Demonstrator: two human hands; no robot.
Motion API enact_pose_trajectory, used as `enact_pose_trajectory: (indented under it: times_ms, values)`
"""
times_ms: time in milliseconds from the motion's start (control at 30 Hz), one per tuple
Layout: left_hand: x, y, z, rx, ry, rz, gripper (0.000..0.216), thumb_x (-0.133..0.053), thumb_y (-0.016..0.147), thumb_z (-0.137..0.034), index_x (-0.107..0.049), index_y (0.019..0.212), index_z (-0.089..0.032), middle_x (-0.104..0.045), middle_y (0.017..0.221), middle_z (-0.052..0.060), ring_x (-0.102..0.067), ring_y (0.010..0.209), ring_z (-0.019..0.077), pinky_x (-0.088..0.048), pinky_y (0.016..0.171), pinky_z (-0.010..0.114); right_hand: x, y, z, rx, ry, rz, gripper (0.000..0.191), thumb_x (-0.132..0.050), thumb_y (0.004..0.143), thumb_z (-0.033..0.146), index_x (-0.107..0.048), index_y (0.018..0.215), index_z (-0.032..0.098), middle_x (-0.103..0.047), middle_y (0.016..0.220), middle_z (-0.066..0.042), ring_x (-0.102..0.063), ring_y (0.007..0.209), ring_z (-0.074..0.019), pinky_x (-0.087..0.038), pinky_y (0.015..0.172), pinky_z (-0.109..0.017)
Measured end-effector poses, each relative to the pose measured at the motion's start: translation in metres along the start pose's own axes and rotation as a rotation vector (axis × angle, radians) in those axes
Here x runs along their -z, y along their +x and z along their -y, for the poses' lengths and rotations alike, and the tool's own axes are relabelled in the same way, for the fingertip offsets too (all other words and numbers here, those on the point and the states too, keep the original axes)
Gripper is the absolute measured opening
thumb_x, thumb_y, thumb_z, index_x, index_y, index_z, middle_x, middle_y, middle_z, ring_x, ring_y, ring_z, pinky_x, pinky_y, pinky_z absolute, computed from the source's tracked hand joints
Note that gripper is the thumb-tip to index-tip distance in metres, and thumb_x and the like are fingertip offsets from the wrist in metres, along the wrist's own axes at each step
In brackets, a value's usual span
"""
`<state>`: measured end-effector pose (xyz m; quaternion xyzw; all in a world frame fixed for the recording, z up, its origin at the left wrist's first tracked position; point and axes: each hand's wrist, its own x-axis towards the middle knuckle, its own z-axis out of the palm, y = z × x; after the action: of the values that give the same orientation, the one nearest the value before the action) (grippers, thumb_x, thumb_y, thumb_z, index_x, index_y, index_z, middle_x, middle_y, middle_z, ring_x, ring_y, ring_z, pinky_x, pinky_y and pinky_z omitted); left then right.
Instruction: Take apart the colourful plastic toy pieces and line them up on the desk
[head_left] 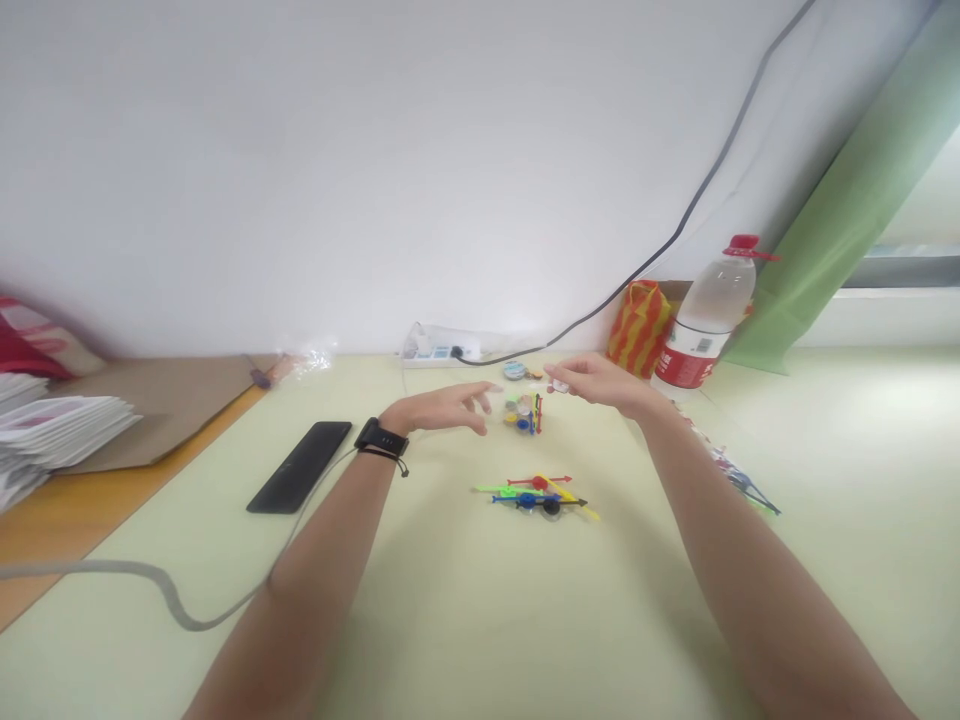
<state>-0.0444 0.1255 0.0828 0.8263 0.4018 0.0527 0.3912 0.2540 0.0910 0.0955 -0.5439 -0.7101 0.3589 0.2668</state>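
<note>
My left hand (450, 406) hovers low over the pale green table (465, 620), fingers spread and empty, a black band on its wrist. Just right of its fingertips lies a small cluster of colourful plastic toy pieces (523, 413). My right hand (592, 380) is raised a little behind that cluster, thumb and fingers pinching a tiny white and red piece (559, 386). Nearer to me lies a second pile of coloured arrow-like sticks and round caps (538, 493).
A black phone (300, 466) lies to the left, with a grey cable (150, 590) trailing by it. A white power strip (441, 350) sits against the wall. At right stand a water bottle (709, 325), a red-yellow bag (639, 326) and more plastic pieces (739, 480). Stacked papers (45, 430) lie far left.
</note>
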Motion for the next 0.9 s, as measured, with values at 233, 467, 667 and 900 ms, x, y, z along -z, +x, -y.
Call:
enact_pose_trajectory:
  times_ms: [233,467,667,900]
  values:
    - [0.001,-0.006,-0.012,-0.035,-0.067,0.059,0.073,-0.068,0.088,-0.045,-0.043,0.155,-0.031,-0.063,0.128,0.007,-0.060,0.115,0.0254,-0.045,0.096,0.034,-0.002,0.002,0.002,-0.084,0.167,0.060,0.030,-0.063,0.085,0.052,-0.059,0.082,0.023,-0.047,0.070,0.001,-0.037,0.061,-0.0142,-0.031,0.054,-0.028]
    - [-0.002,-0.007,-0.018,-0.107,-0.150,0.104,0.071,-0.064,0.091,-0.043,-0.041,0.157,-0.033,-0.064,0.124,0.007,-0.060,0.112,0.0244,-0.046,0.093,0.034,0.004,-0.003,0.005,0.029,0.106,0.083,0.015,-0.066,0.085,0.037,-0.066,0.088,0.022,-0.051,0.072,0.001,-0.046,0.067,-0.0147,-0.039,0.061,-0.028]
    - [-0.007,-0.004,-0.024,-0.136,-0.179,0.150,0.067,-0.062,0.090,-0.042,-0.045,0.155,-0.036,-0.064,0.123,0.005,-0.059,0.113,0.0238,-0.046,0.097,0.035,0.000,-0.003,0.012,0.106,0.000,0.045,0.028,-0.064,0.091,0.048,-0.072,0.096,0.022,-0.056,0.076,-0.002,-0.048,0.069,-0.0156,-0.038,0.058,-0.027]
    - [-0.011,-0.005,-0.027,-0.124,-0.350,0.166,0.066,-0.060,0.094,-0.049,-0.044,0.156,-0.034,-0.065,0.129,0.009,-0.059,0.116,0.0258,-0.048,0.096,0.038,-0.007,-0.001,0.011,0.167,0.066,-0.010,0.027,-0.058,0.095,0.046,-0.065,0.106,0.023,-0.051,0.069,0.001,-0.046,0.064,-0.0148,-0.036,0.057,-0.026]
